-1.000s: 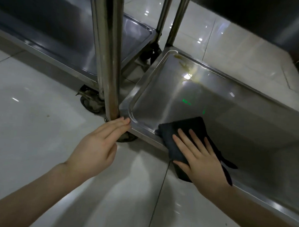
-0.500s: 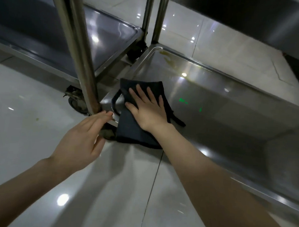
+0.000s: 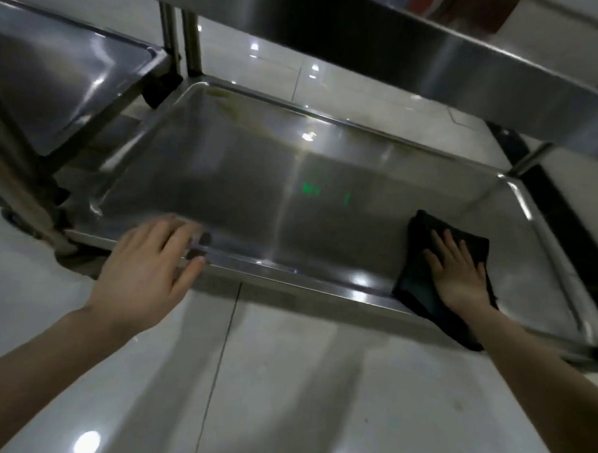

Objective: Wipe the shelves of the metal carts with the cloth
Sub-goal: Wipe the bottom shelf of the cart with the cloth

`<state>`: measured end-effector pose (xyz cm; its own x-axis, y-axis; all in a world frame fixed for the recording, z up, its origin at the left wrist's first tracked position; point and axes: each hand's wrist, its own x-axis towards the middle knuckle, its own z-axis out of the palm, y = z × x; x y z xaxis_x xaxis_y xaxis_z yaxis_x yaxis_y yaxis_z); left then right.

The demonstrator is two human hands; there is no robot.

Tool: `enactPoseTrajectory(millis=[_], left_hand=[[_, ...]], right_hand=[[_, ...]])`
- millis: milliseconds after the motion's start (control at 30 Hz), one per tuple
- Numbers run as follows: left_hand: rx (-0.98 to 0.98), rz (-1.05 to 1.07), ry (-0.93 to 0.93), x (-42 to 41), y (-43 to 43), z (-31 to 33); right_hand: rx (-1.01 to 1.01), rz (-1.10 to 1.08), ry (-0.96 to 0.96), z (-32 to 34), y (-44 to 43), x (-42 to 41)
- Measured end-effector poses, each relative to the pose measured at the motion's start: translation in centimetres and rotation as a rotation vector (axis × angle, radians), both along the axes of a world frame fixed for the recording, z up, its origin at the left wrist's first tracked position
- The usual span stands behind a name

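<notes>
Item: dark folded cloth (image 3: 421, 286), on low steel cart shelf (image 3: 258, 190), near-right corner. R hand (image 3: 460, 271) flat, pressing it to wipe. L hand (image 3: 152, 264) fingers straight on front rim, prob. steadying cart.

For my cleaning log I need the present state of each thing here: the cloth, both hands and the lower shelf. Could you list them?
cloth: flat on the shelf's near right part, one edge hanging over the front rim.
right hand: fingers straight, pressing on the cloth.
left hand: fingers straight, at the front rim; blurred, contact unclear.
lower shelf: shiny, with yellowish marks near its far left corner.
</notes>
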<state>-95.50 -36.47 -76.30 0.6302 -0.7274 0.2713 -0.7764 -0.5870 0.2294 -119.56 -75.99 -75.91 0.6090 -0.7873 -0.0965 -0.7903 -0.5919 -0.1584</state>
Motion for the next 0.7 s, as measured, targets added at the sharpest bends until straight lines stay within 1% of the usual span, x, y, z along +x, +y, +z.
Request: enactPoseTrajectory(millis=[100, 167, 267, 333, 400, 533, 633, 700], left_hand=[[0.045, -0.092, 0.021, -2.4, -4.3, 0.8], [0.065, -0.158, 0.057, -3.9, -6.8, 1.3], [0.123, -0.283, 0.086, -6.1, -9.8, 2.1], [0.187, -0.376, 0.066, -7.3, -11.2, 2.8], [0.237, -0.438, 0.058, -8.4, -12.1, 4.3], [0.335, -0.474, 0.133, -11.5, -12.2, 9.7], [0.394, -0.493, 0.191, -14.6, -11.1, 15.9], [0.422, -0.507, 0.21, -16.5, -10.4, 20.9]], right_hand=[[0.012, 0.048, -0.02, 0.4, 1.2, -4.4], [0.013, 0.086, -0.009, 0.7, 3.0, -5.9], [0.034, 0.139, -0.044, 1.0, 6.8, -7.2], [0.077, 0.165, -0.053, 1.4, 8.8, -7.5], [0.179, 0.139, -0.073, 2.7, 9.6, -7.4], [0.414, 0.055, -0.096, 8.5, 10.8, -8.6], [0.476, -0.008, -0.054, 15.0, 12.4, -10.3], [0.507, -0.02, -0.066, 20.0, 13.4, -11.9]])
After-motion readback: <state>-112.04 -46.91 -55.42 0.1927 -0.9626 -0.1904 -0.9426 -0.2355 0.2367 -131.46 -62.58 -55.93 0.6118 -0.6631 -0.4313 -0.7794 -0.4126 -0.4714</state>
